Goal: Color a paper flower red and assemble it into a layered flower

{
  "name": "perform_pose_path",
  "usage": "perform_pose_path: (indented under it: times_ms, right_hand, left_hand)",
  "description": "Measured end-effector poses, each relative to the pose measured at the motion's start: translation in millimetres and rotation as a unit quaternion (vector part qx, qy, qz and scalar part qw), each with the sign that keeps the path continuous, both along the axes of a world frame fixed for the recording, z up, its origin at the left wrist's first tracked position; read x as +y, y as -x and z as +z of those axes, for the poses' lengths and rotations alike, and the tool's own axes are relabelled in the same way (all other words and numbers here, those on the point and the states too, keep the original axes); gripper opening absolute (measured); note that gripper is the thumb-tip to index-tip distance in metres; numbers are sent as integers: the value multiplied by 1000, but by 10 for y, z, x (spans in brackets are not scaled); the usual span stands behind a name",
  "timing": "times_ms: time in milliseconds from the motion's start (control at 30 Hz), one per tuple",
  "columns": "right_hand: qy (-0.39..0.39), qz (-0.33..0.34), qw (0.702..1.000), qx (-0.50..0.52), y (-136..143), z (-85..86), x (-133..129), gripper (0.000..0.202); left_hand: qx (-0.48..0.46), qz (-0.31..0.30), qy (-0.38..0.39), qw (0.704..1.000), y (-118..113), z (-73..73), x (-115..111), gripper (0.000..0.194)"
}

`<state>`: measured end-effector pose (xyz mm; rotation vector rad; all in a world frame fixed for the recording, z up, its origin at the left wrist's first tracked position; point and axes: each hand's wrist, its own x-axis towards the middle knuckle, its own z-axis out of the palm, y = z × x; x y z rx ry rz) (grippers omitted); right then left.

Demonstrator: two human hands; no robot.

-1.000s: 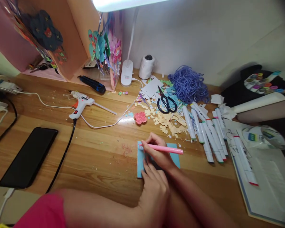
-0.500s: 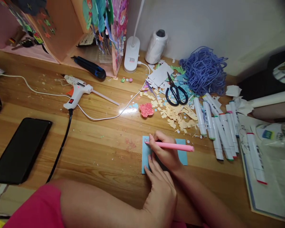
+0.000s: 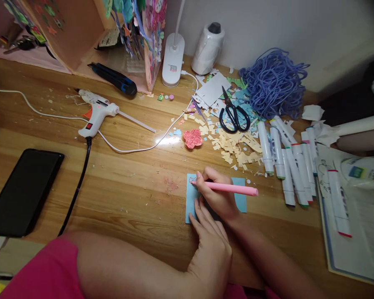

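A light blue sheet of paper lies flat on the wooden table, with a small red outline drawn at its upper left corner. Pinched in my right hand is a pink pen, its tip touching the paper at that outline. My left hand rests on the lower part of the sheet with its fingers stretched out and slightly apart. Both hands cover the middle of the paper. A red flower-shaped piece sits on the table above the sheet.
Black scissors lie on paper scraps, near blue cord. Several markers are at the right. At the left are a glue gun, a phone and a cutter.
The red outline on the blue paper has grown a little and the pen tip has shifted slightly. The camera view has moved a little; my left hand stays on the sheet.
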<state>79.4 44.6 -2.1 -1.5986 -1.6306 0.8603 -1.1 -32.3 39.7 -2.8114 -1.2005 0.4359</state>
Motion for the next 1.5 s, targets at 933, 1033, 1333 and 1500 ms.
perform_pose_path:
  times_ms: [933,1033,1333,1500]
  right_hand:
    - [3,4,1000,23,-8,30,6,34]
    - [4,8,1000,27,-6,33,3,35]
    - [32,-42,995,82,-43,0,-27,35]
    - [33,-33,997,61,-69,-14,-36,35]
  left_hand:
    - [25,-27,-14,999,10,21,-12,38]
    - [30,-28,-10,999,11,24,-7,39]
    - [24,-30,-2,999,21,23,3,39]
    - [17,-10,3,1000,8,-2,-24,36]
